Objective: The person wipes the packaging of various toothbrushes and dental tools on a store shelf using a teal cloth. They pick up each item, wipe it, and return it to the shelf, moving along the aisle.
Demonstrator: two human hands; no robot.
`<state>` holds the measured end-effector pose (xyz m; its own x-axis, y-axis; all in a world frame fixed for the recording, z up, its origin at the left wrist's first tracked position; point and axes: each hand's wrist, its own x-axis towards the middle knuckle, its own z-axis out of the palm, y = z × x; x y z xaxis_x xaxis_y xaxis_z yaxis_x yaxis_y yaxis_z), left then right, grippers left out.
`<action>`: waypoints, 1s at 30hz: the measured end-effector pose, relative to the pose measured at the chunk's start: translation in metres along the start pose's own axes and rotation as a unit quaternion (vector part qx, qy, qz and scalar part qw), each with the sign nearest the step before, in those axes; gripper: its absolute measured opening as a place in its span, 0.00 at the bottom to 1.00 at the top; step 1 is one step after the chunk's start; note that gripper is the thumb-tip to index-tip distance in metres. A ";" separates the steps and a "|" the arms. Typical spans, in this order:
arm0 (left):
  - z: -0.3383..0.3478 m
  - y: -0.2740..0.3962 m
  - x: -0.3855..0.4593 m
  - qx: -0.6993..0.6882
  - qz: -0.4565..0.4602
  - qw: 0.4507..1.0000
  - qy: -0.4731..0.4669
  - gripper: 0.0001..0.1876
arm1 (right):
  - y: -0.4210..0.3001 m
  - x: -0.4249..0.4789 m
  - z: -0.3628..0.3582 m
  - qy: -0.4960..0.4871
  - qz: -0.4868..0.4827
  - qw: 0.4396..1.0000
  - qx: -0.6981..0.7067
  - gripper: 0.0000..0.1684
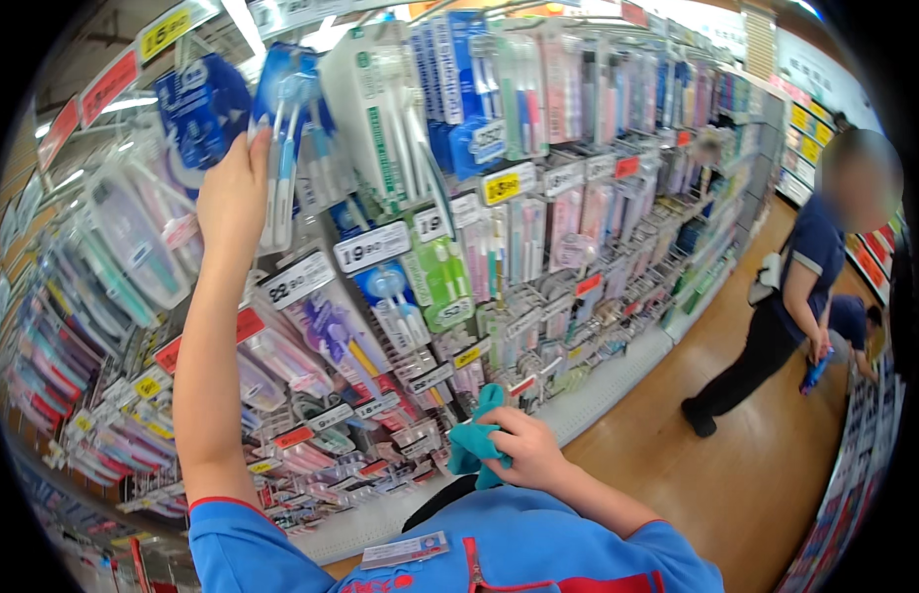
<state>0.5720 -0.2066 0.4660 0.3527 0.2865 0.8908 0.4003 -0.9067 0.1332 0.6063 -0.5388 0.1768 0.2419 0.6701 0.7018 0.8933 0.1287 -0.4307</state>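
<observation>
My left hand (233, 193) is raised to the upper left of the rack, its fingers at the edge of a blue toothbrush blister pack (285, 96) hanging on a hook. Another dark blue pack (200, 107) hangs just left of those fingers. Whether the fingers pinch a pack or only touch it cannot be told. Lower down, in front of my body, my right hand (526, 448) holds a bunched teal cloth (478, 441). A white and green toothbrush pack (378, 118) hangs right of the blue one.
Price tags (372, 246) stick out between rows of hanging packs. More toothbrush packs (133, 237) fill the left side. A grey shelf base (607, 385) edges the wooden floor (711, 482). In the aisle at right stands a person (800, 259); another person (848, 326) bends beyond.
</observation>
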 end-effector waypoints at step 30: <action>-0.151 -0.074 -0.389 -0.596 -0.103 0.628 -0.490 0.28 | -0.255 -0.039 0.156 0.203 0.307 0.924 0.106 0.21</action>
<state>0.2777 -0.2980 0.1747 0.9820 -0.0411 0.1843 -0.1888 -0.2395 0.9524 0.3103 -0.4839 0.1707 0.8383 0.3406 0.4257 0.4578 -0.0157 -0.8889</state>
